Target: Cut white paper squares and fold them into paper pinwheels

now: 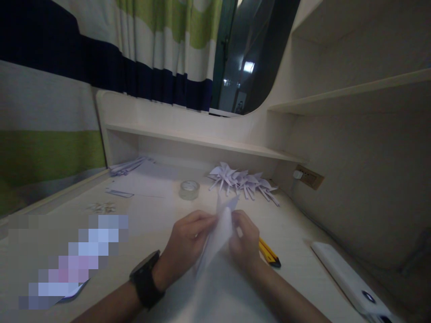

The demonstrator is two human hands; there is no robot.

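Tape roll (189, 189) behind folded paper (220, 233)

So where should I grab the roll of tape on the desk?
Take the tape roll from straight above, pinching across its outer rim. It lies flat on the desk with the hole facing up and bare desk around it, so fingers fit on both sides. Both hands, left hand and right hand, hold the folded paper.

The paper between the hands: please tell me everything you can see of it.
The paper is white, thin and folded into a long narrow shape with a pointed upper tip. It stands tilted above the desk. The left hand and right hand pinch it from either side near its upper part. Its lower part is blurred.
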